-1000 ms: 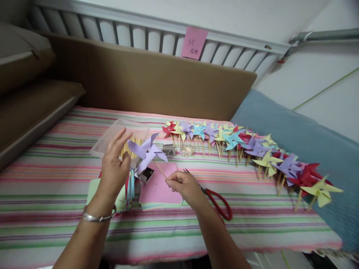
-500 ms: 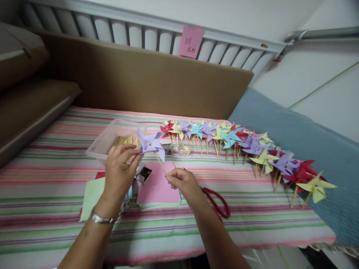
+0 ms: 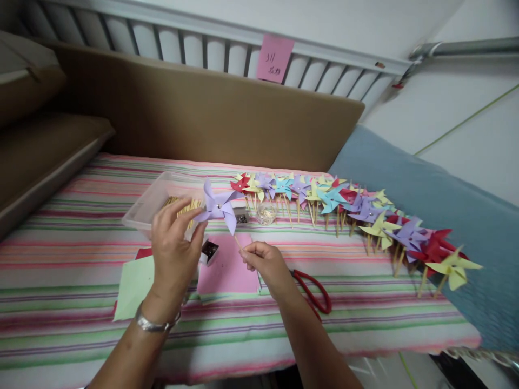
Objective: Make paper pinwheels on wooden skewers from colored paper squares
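Observation:
A lilac paper pinwheel [image 3: 219, 207] with a shiny pin at its centre stands tilted above the cloth. My right hand [image 3: 263, 265] pinches its thin wooden stick near the lower part. Beside the pinwheel's left blade is my left hand [image 3: 176, 246], its fingers and thumb spread apart; whether a fingertip touches the blade I cannot tell. Below lies a stack of pink paper squares [image 3: 229, 270], with a small box of dark pins [image 3: 210, 251] at its upper left. Red-handled scissors [image 3: 314, 292] lie by my right wrist, their blades mostly hidden.
Behind my left hand a clear plastic tub [image 3: 148, 202] holds wooden sticks. Pale green paper [image 3: 133, 286] lies at the left. Another small pin box [image 3: 241, 216] and a round clear dish [image 3: 266, 214] stand farther back. Finished pinwheels [image 3: 365, 210] in several colours line the right side.
My left fingers have spread from the pinwheel's blade. The pinwheel's head has turned and sits slightly farther right, its stick still in my right hand.

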`<action>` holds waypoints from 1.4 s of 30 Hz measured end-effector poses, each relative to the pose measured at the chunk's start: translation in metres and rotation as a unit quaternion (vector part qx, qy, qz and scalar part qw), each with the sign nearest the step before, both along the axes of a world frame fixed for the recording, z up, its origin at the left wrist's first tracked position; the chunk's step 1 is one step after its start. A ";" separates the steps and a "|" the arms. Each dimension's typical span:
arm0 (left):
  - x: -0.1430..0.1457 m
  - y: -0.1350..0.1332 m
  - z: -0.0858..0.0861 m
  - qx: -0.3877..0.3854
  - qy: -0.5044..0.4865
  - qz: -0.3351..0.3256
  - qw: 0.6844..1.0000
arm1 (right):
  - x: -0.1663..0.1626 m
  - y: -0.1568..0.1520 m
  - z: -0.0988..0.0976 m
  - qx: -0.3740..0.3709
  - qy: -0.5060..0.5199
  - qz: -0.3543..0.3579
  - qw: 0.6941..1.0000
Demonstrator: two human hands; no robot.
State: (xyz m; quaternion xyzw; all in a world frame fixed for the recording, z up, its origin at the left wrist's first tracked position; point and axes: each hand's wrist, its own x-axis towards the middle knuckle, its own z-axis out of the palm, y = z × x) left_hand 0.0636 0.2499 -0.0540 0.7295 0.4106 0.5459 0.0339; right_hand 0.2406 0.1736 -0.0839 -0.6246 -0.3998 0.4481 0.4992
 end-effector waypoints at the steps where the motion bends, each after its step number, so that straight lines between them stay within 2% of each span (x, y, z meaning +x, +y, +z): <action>1: -0.003 0.004 -0.001 -0.003 0.014 0.006 1.000 | -0.001 0.000 0.000 -0.001 0.000 0.005 1.000; 5: -0.006 0.015 -0.010 -0.035 0.040 -0.005 0.999 | -0.005 -0.002 0.001 -0.001 0.006 0.028 1.000; 9: -0.005 0.017 -0.014 -0.043 0.005 -0.019 0.999 | -0.007 -0.002 0.002 0.003 -0.004 0.039 0.999; 19: -0.004 0.015 -0.015 -0.061 -0.011 -0.034 0.998 | -0.008 -0.003 -0.003 0.011 -0.018 0.064 0.998; 24: -0.004 0.014 -0.011 -0.078 -0.017 -0.036 0.996 | -0.004 -0.002 0.000 0.005 -0.029 0.055 0.998; 29: -0.013 0.019 -0.007 -0.090 -0.032 -0.051 0.994 | 0.007 -0.002 0.002 -0.007 -0.076 0.057 0.995; 36: -0.026 0.028 -0.009 -0.192 0.011 -0.124 0.973 | 0.019 -0.002 -0.005 -0.012 -0.140 0.053 0.989; 42: -0.020 0.022 -0.008 -0.272 -0.005 -0.112 0.956 | 0.018 -0.001 -0.006 -0.016 -0.144 0.045 0.988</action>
